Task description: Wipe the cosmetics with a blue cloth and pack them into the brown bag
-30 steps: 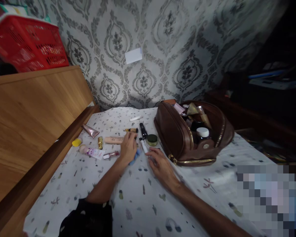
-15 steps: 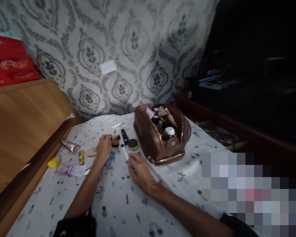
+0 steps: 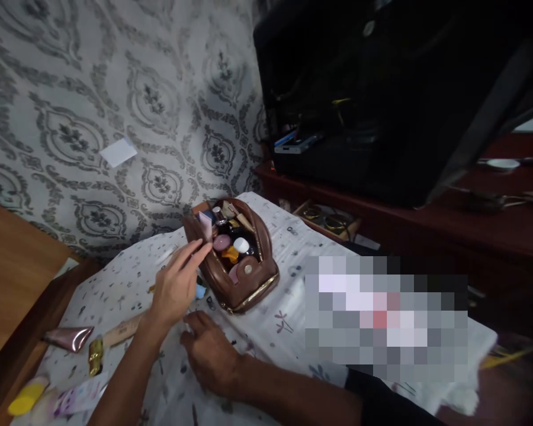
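My left hand (image 3: 177, 284) reaches to the near-left side of an open brown toiletry bag (image 3: 225, 296), fingers stretched out, tips at its rim. Nothing shows in that hand. Close below it, my right hand (image 3: 211, 352) is low over the cloth with its fingers curled; whatever they may hold is hidden. Inside the bag are a white-capped bottle (image 3: 241, 245), a round pink item (image 3: 222, 242), a pale pink item (image 3: 205, 225) and several other cosmetics. A small blue item (image 3: 200, 290) lies between my left hand and the bag, partly covered.
On the left of the patterned cloth (image 3: 288, 284) lie a metallic pink tube (image 3: 71, 338), a gold bottle (image 3: 95, 357), a beige tube (image 3: 122, 331), a purple-and-white tube (image 3: 80, 396) and a yellow cap (image 3: 24, 399). A dark TV (image 3: 359, 118) stands behind, right.
The view has turned right. My left hand has gone from beside the small jars to the bag's rim. My right hand's fingers have curled, and the white tube beside them is out of sight.
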A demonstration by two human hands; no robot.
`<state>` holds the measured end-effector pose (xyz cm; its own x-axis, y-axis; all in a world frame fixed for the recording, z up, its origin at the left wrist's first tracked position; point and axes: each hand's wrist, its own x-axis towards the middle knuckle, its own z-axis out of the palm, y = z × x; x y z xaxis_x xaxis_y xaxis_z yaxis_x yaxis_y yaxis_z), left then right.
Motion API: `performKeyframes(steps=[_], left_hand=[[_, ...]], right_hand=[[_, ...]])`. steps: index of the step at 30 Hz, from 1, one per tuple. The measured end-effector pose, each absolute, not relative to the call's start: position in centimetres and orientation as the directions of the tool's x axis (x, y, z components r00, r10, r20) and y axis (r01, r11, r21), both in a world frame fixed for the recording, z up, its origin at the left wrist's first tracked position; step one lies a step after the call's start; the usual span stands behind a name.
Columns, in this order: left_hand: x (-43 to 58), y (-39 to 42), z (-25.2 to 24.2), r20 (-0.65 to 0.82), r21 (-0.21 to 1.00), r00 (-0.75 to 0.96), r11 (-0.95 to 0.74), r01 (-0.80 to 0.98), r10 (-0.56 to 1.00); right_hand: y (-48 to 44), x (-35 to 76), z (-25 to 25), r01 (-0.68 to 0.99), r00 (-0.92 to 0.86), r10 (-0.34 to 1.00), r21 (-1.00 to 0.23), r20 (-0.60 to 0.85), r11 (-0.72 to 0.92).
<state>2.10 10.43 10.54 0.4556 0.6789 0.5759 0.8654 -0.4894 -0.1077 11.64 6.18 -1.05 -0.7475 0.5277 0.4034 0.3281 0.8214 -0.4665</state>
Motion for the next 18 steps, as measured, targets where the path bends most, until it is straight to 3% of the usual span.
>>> performKeyframes(steps=[10, 18], left_hand=[[1.60, 10.31, 10.13, 0.643, -0.044, 0.397, -0.486, 0.873, 0.655], [1.58, 9.97, 10.03, 0.642, -0.032, 0.361, -0.447, 0.894, 0.676]], right_hand=[[5.99, 11.57, -1.08, 0.335, -0.739, 0.501, -0.400, 0.450, 0.853], [6.15, 11.55, -0.97, 0.347, -0.757, 0.523, -0.438, 0.390, 0.829]])
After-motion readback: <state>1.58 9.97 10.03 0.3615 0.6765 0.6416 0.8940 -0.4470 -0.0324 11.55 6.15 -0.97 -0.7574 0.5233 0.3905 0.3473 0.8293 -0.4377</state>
